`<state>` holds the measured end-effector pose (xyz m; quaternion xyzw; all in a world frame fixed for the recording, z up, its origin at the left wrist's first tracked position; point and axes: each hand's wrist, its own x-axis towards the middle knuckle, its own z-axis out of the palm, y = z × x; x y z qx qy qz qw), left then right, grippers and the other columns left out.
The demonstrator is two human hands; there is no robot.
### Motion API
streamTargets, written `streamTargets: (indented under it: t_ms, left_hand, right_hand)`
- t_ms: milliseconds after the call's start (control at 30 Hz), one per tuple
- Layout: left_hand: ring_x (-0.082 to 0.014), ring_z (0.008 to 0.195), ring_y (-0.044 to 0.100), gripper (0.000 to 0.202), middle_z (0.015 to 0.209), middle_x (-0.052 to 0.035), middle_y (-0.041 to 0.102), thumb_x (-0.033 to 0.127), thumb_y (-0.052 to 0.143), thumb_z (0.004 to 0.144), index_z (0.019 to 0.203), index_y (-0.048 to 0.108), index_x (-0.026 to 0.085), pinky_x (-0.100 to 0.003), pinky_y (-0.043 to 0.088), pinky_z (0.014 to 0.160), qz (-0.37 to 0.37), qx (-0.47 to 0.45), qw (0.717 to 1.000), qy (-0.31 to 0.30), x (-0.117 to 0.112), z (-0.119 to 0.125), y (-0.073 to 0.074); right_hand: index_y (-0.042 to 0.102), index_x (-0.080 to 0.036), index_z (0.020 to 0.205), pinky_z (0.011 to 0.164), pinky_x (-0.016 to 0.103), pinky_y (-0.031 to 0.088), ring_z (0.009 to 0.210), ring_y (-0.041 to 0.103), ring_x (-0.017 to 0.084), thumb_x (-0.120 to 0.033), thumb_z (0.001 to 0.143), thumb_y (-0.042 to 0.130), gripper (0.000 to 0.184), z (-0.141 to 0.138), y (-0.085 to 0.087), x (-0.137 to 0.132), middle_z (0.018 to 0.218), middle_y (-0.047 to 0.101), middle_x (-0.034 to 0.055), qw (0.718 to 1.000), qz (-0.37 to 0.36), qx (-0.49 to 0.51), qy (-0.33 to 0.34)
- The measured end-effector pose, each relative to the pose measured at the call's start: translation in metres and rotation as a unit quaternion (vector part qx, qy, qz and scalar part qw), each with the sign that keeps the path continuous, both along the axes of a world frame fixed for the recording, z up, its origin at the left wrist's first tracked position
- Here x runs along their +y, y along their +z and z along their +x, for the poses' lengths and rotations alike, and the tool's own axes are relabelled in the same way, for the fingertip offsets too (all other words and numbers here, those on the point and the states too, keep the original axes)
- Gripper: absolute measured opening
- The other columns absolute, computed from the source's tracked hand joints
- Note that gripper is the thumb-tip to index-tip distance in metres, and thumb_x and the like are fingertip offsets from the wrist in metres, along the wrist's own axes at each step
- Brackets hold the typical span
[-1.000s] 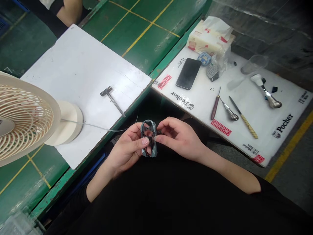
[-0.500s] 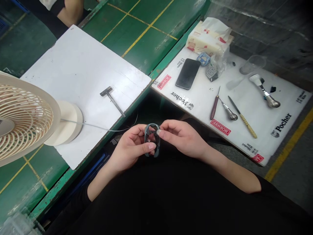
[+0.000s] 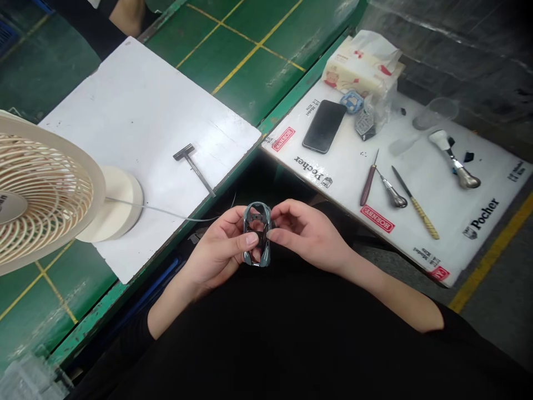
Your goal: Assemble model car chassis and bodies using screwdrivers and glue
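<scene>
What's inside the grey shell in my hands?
Dark parts show inside the grey shell, too small to name. The thumb of your left hand covers part of its middle, and your right hand part of its right edge; whatever lies under them is hidden.

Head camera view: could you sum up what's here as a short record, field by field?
Left hand: holds a grey openwork shell
Right hand: fingertips at the shell's right edge; grip unclear
Printed mat: phone, tissue pack, yellow-handled file, other tools
White board: T-shaped dark object, fan at its edge
</scene>
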<state>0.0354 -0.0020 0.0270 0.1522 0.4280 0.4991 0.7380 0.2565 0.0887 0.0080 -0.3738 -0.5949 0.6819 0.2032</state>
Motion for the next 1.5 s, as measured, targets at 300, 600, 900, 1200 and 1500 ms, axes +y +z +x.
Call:
streamTargets:
  t_ms: [300, 600, 900, 1200, 1500]
  left_hand:
    - [-0.011, 0.07, 0.077, 0.036, 0.107, -0.0007, 0.077, 0.023, 0.104, 0.089, 0.119, 0.083, 0.021, -0.022, 0.069, 0.064, 0.016, 0.033, 0.999, -0.014, 0.0, 0.001, -0.004]
    - [-0.0239, 0.108, 0.082, 0.04, 0.116, -0.0072, 0.085, 0.021, 0.106, 0.086, 0.123, 0.09, 0.023, -0.036, 0.069, 0.1, 0.099, 0.251, 0.962, -0.037, -0.004, 0.003, 0.001]
    - [-0.0209, 0.11, 0.079, 0.029, 0.119, -0.0066, 0.08, 0.016, 0.1, 0.093, 0.117, 0.088, 0.023, -0.033, 0.067, 0.101, 0.213, 0.232, 0.948, 0.042, -0.003, 0.003, -0.016]
    - [-0.021, 0.11, 0.077, 0.023, 0.122, -0.0071, 0.075, 0.017, 0.1, 0.093, 0.104, 0.08, 0.021, -0.035, 0.067, 0.1, 0.194, 0.232, 0.952, 0.055, -0.005, 0.003, -0.013]
    - [-0.0196, 0.111, 0.081, 0.035, 0.121, -0.0076, 0.085, 0.031, 0.099, 0.098, 0.128, 0.081, 0.023, -0.03, 0.066, 0.102, 0.135, 0.172, 0.975, 0.043, -0.007, -0.003, -0.013]
  right_hand:
    - [0.078, -0.028, 0.111, 0.079, 0.038, 0.058, 0.084, 0.065, 0.021, -0.071, 0.096, 0.092, 0.047, 0.003, 0.003, 0.003, 0.097, 0.073, 0.0021, 0.998, -0.041, 0.049, -0.002]
    - [0.076, -0.027, 0.094, 0.074, 0.039, 0.056, 0.086, 0.07, 0.022, -0.046, 0.112, 0.079, 0.027, 0.011, 0.007, 0.006, 0.1, 0.073, 0.0051, 0.977, 0.211, 0.013, -0.023]
    - [0.072, -0.024, 0.107, 0.07, 0.033, 0.061, 0.083, 0.072, 0.018, -0.023, 0.109, 0.084, 0.012, 0.008, -0.003, 0.003, 0.1, 0.074, 0.0045, 0.886, 0.457, 0.063, -0.042]
    - [0.071, -0.021, 0.111, 0.073, 0.03, 0.062, 0.086, 0.072, 0.017, -0.018, 0.107, 0.086, 0.016, 0.001, -0.007, 0.0, 0.104, 0.074, 0.0054, 0.865, 0.495, 0.065, -0.041]
    - [0.07, -0.024, 0.1, 0.07, 0.034, 0.056, 0.084, 0.068, 0.019, -0.024, 0.111, 0.079, 0.015, 0.002, -0.003, 0.005, 0.099, 0.072, 0.0042, 0.919, 0.386, 0.049, -0.06]
